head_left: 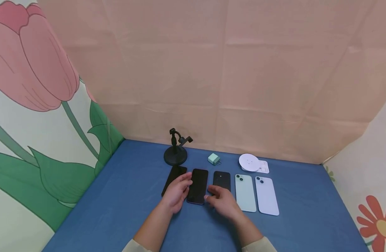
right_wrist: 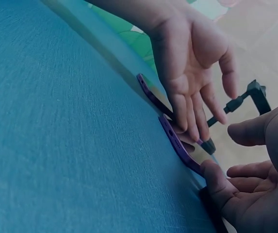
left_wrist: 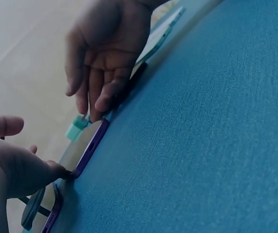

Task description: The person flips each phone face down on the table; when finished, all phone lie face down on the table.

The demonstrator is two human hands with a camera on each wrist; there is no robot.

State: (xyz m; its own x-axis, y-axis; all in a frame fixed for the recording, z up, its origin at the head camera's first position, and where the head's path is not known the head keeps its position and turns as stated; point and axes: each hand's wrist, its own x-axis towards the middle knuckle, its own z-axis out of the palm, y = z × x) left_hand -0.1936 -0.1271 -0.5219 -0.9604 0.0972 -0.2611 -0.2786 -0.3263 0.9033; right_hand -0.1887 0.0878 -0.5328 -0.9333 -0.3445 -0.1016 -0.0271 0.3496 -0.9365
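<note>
Several smartphones lie in a row on the blue cloth. My left hand (head_left: 177, 192) is at the left side of a black phone (head_left: 198, 185), fingertips right by its edge, and partly covers another black phone (head_left: 175, 174) further left. My right hand (head_left: 223, 202) is near the right side of that same middle phone and overlaps a dark phone (head_left: 222, 178) lying camera side up. Fingers on both hands are loosely bent, with nothing gripped. In the right wrist view the middle phone's purple edge (right_wrist: 180, 148) shows between the two hands.
To the right lie a mint phone (head_left: 245, 194) and a pale lavender phone (head_left: 267, 196), backs up. Behind the row stand a black phone stand (head_left: 175, 155), a mint plug charger (head_left: 214, 159) and a white disc (head_left: 249, 162) overlapping a white tray-like piece (head_left: 263, 167). Cloth-covered walls (head_left: 224, 87) enclose the table.
</note>
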